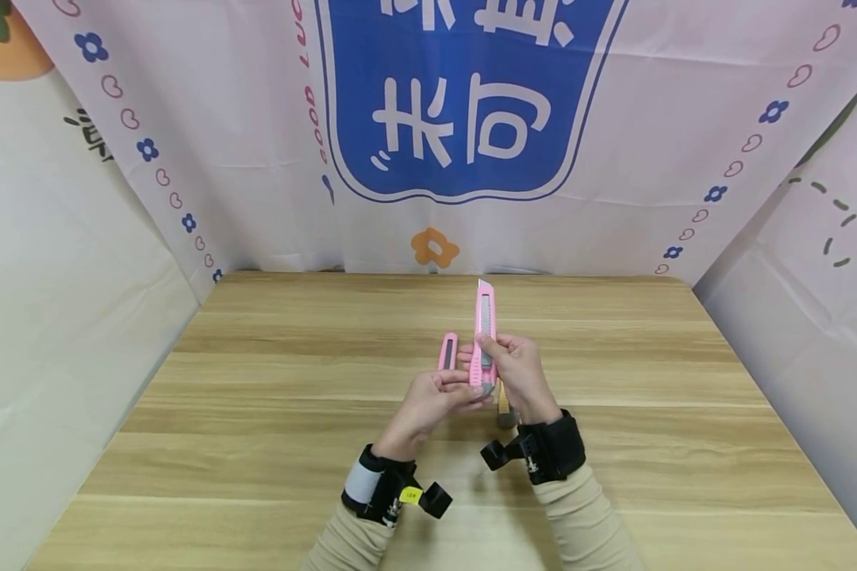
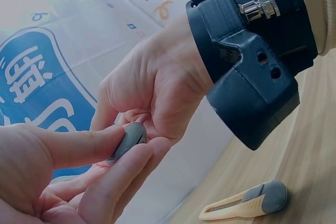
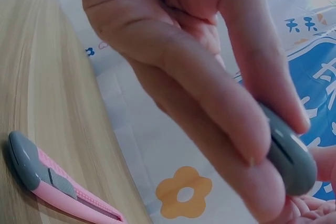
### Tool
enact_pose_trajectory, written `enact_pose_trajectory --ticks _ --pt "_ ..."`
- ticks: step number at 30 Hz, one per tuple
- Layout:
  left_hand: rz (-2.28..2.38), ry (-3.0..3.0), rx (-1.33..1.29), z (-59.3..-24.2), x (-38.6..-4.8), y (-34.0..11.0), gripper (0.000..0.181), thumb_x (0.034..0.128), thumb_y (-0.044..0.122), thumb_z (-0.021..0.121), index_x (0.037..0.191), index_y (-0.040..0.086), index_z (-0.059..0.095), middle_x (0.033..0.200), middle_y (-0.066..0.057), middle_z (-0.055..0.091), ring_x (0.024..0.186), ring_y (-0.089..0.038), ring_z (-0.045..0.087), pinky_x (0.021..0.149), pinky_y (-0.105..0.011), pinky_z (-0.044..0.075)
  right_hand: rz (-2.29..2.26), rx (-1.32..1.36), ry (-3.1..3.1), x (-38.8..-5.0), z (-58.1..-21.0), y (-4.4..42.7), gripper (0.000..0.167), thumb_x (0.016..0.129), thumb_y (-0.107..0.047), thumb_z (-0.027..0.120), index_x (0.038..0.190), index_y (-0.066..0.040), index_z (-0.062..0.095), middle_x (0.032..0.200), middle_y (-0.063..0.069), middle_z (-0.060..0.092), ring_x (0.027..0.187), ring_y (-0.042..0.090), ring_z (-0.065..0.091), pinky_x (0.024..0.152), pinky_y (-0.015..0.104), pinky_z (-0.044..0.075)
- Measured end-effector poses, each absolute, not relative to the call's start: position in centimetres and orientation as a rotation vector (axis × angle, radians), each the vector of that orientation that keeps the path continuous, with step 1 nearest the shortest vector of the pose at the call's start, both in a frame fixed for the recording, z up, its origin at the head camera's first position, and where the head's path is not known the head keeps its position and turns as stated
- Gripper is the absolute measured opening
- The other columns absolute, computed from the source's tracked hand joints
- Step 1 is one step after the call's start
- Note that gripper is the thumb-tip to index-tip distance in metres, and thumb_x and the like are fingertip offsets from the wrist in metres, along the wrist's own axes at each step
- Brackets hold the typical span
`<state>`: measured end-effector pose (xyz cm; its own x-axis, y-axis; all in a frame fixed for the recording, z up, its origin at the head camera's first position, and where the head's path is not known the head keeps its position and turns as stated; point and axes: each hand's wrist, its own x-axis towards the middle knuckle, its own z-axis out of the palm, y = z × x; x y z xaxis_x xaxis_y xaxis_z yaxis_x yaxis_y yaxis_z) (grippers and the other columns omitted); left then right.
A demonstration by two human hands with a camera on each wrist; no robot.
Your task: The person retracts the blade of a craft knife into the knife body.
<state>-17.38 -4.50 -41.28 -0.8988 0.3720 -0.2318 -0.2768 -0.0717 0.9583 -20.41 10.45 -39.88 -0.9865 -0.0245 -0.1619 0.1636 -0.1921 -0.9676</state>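
A pink utility knife with a grey end cap is held upright between both hands, its blade tip showing at the top. My left hand pinches the lower end near the cap with thumb and fingers. Higher up, my right hand grips the knife's side, thumb across its front and fingers behind. A second pink utility knife lies on the table left of the held one, partly hidden by the left hand in the head view. Under the right hand lies a yellow utility knife with a grey end.
The wooden table extends around both forearms. A printed cloth hangs along its back edge, with pale cloth at both sides. Each wrist wears a black band with a small camera, such as the right wristband.
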Motion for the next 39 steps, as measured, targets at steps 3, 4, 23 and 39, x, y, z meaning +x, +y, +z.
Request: enact_pose_trajectory --ticks 3,4,23,39 --pt "2.029 1.763 0.097 -41.24 -17.36 -4.54 0.031 0.0903 0.0 0.061 0.12 -0.011 0.06 0.115 -0.026 0.068 0.092 -0.017 0.074 0.095 -0.037 0.056 -2.326 0.168 1.936 -20.42 -39.98 10.43 0.035 0.097 -0.009 0.054 0.12 0.018 0.055 0.082 0.008 0.078 0.071 0.006 0.073 0.071 0.017 0.06" --pt "2.033 1.757 0.099 -41.22 -17.35 -4.56 0.032 0.0903 0.0 0.061 0.12 -0.011 0.06 0.116 -0.026 0.068 0.091 -0.015 0.074 0.095 -0.038 0.056 -2.326 0.17 1.94 -20.43 -40.0 10.42 0.035 0.097 -0.009 0.054 0.12 0.018 0.055 0.084 0.01 0.078 0.072 0.006 0.073 0.071 0.017 0.06" --pt "2.063 1.755 0.035 -41.22 -17.41 -4.55 0.031 0.0896 0.002 0.063 0.119 -0.008 0.061 0.107 -0.018 0.073 0.085 -0.01 0.074 0.097 -0.04 0.055 -2.262 0.237 1.906 -20.52 -39.96 10.35 0.038 0.101 -0.021 0.049 0.125 0.009 0.056 0.093 0.005 0.076 0.082 0.004 0.07 0.077 0.016 0.057" --pt "2.044 1.728 0.064 -40.95 -17.5 -4.61 0.032 0.0903 -0.001 0.061 0.121 -0.01 0.059 0.111 -0.021 0.071 0.085 -0.009 0.074 0.092 -0.03 0.058 -2.279 0.261 1.932 -20.64 -39.75 10.28 0.04 0.1 -0.02 0.051 0.125 0.011 0.055 0.078 -0.01 0.072 0.076 0.003 0.068 0.073 0.015 0.055"
